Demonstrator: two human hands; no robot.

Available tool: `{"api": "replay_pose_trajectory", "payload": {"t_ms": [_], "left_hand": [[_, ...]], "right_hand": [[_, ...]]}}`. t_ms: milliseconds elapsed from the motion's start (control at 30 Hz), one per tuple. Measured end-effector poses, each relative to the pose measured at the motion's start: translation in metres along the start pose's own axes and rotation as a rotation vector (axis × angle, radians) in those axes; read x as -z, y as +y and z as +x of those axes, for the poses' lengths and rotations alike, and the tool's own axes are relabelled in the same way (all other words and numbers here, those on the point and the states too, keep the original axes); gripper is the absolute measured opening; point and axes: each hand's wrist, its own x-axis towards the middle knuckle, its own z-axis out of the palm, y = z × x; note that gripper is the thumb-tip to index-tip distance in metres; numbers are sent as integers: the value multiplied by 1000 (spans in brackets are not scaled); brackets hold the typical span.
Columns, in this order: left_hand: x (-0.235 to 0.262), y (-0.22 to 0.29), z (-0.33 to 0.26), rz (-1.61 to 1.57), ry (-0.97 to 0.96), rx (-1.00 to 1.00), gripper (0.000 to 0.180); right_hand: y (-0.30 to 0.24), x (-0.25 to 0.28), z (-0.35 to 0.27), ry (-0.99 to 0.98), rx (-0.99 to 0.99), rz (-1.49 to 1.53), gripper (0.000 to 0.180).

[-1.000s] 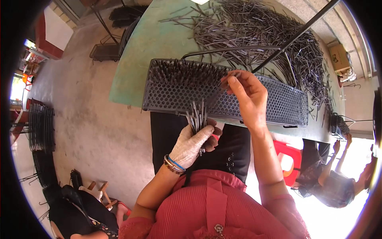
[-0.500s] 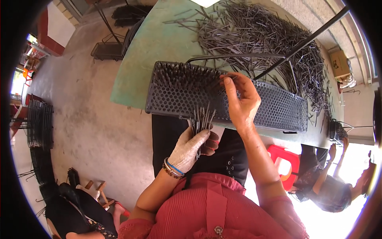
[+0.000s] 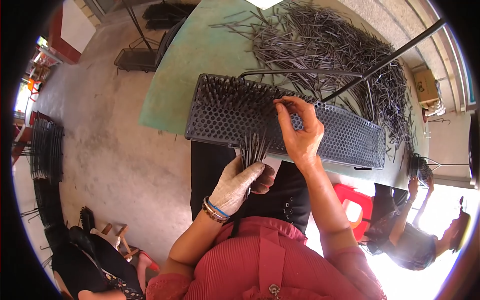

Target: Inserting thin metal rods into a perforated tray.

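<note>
My left hand [image 3: 231, 187], in a pale knit glove with dirty fingers, is closed round a bundle of thin dark strips [image 3: 254, 152] whose ends fan upward. My bare right hand [image 3: 302, 127] is pinched at the thumb and forefinger, with the dark end of a strip showing between them. It is over the middle of a long black perforated tray [image 3: 345, 137], close to its far edge. Many strips [image 3: 225, 92] stand upright in the holes along the tray's far left part. The holes at the right and along the near side show no strips.
A large heap of loose dark strips [image 3: 320, 45] covers the far part of the green table [image 3: 170, 95]. A black metal rod frame [image 3: 367, 75] rises across the tray. A red stool [image 3: 356, 207] and a co-worker [image 3: 405, 235] are at the right; another person [image 3: 95, 265] sits lower left.
My right hand has shifted slightly left and down along the tray, its fingers still pinched. The left hand keeps the bundle in nearly the same place. At the right, the co-worker's hands have moved.
</note>
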Motion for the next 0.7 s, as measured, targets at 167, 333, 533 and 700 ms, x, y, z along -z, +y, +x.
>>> {"api": "replay_pose_trajectory", "payload": {"t_ms": [167, 333, 533, 700], "left_hand": [[1, 0, 0, -1, -5, -8, 28], [2, 0, -1, -30, 2, 4, 22], [3, -2, -1, -45, -20, -2, 23], [1, -2, -2, -55, -25, -1, 24]], "right_hand": [[0, -1, -2, -56, 20, -68, 24], [-4, -2, 1, -84, 105, -130, 25], [-1, 1, 3, -103, 274, -220, 24], [-2, 5, 1, -124, 309, -232, 23]]}}
